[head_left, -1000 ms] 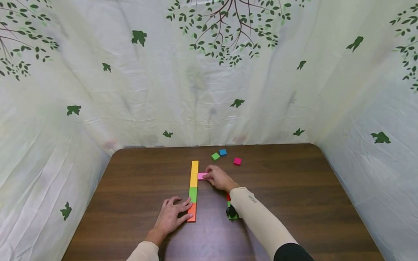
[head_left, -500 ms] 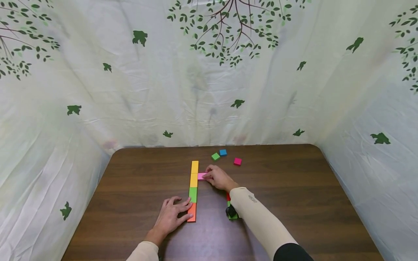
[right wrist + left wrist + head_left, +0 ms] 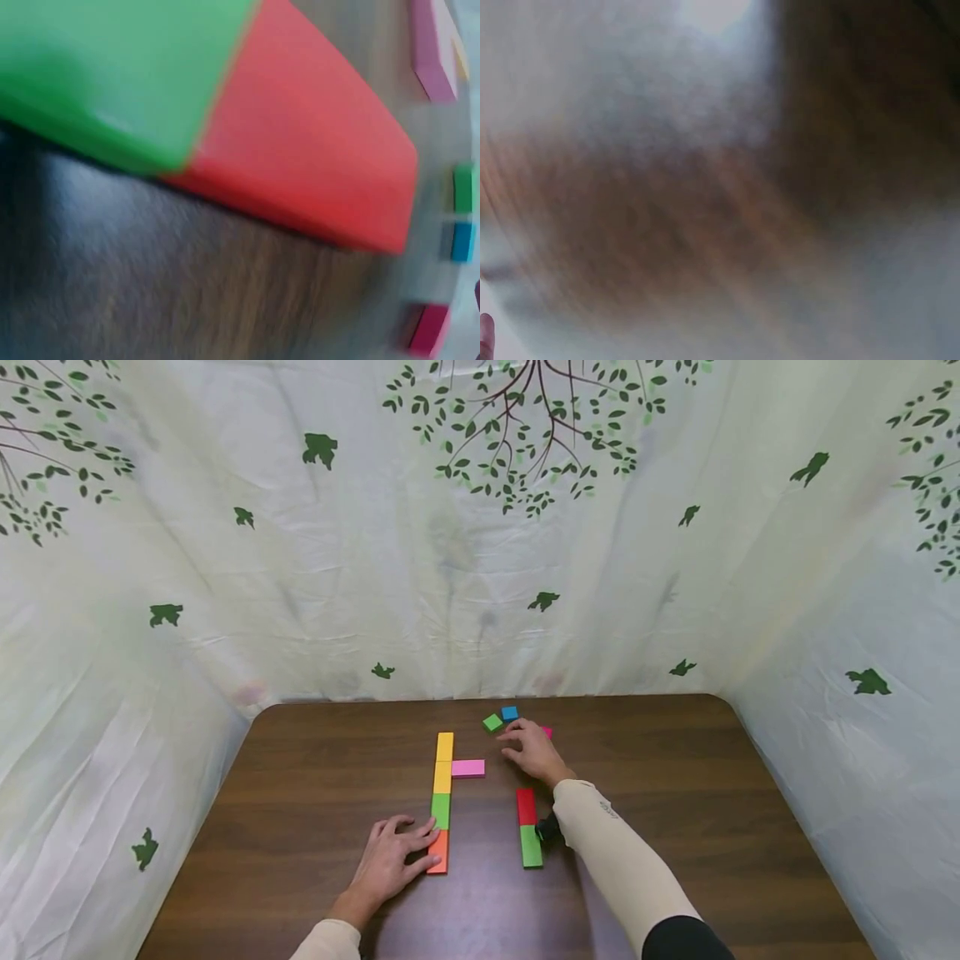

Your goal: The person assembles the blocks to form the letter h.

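Note:
A straight column of rectangular blocks lies in the head view: two yellow ones (image 3: 443,777) at the far end, a green block (image 3: 441,808), then an orange block (image 3: 443,850) nearest. My left hand (image 3: 388,858) rests beside the column, its fingertips touching the orange and green blocks. Against the column's right side, a pink block (image 3: 468,768) juts out. My right hand (image 3: 536,755) hovers over the table near a small magenta block (image 3: 547,732), partly hidden behind it. Its fingers are loosely bent and hold nothing visible. The left wrist view is mostly blur.
Under the right forearm, a red block (image 3: 527,807) and a green block (image 3: 112,67) lie end to end. Small green (image 3: 492,722) and blue (image 3: 509,713) blocks sit close together towards the far edge of the wooden table (image 3: 315,793). A patterned curtain (image 3: 480,568) hangs behind.
My right hand has let go of the pink block and moved right and farther out, towards the small blocks. The red and green pair is now uncovered. My left hand has stayed put.

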`<state>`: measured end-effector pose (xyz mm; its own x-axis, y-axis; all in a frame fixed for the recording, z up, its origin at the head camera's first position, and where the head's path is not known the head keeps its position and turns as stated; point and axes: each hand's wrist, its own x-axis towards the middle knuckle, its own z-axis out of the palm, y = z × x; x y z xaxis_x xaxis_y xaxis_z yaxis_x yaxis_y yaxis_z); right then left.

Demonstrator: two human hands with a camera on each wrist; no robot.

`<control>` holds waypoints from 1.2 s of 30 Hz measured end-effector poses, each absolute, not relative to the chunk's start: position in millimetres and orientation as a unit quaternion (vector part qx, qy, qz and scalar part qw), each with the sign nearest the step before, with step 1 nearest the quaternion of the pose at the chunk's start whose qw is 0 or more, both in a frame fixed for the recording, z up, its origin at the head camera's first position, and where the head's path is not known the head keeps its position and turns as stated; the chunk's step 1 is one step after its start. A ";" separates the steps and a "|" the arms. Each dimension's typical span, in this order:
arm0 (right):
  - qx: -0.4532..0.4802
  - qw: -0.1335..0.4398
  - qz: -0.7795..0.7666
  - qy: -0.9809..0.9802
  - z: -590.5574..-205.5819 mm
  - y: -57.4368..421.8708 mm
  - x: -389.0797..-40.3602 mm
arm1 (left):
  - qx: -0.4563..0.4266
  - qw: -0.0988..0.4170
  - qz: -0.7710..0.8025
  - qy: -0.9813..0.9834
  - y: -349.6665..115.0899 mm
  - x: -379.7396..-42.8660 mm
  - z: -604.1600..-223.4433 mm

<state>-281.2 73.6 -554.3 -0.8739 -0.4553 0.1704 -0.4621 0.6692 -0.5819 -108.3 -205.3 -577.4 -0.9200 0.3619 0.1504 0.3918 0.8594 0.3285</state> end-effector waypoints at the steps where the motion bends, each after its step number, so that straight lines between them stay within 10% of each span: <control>1: 0.243 0.013 0.327 -0.913 -555.5 77.6 -282.2 | -0.194 0.042 -0.174 -0.964 -206.4 -107.5 -577.8; 12: 0.110 0.025 0.383 -0.917 -565.8 114.7 -287.0 | -0.173 0.008 -0.161 -0.972 -209.9 -107.7 -572.4; 36: 0.189 0.040 0.318 -0.928 -571.1 132.1 -286.2 | -0.202 0.066 -0.185 -0.959 -203.4 -108.4 -579.2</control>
<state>-286.2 132.1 -571.1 -0.9255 -0.3249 0.1947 -0.3760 0.7265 -0.5752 -108.4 -203.4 -579.2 -0.9099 0.3631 0.2007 0.4117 0.8497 0.3293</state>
